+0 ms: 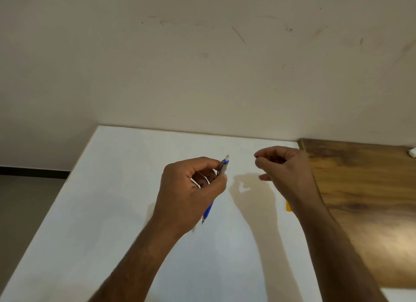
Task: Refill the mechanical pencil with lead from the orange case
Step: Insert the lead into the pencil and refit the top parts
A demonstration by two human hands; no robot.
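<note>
While the left hand (191, 189) grips the mechanical pencil (215, 187), the right hand (286, 166) pinches beside it, contents unclear

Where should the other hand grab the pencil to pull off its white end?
Probably pinch the white eraser tip of the mechanical pencil from the upper right; it pokes out bare above the left hand, tilted toward the right hand.

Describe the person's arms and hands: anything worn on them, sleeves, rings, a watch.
Both forearms are bare as far as the picture shows: no sleeves in view. The left hand and the right hand show no glove, ring, watch or bracelet. Fine hair shows along both forearms.
</note>
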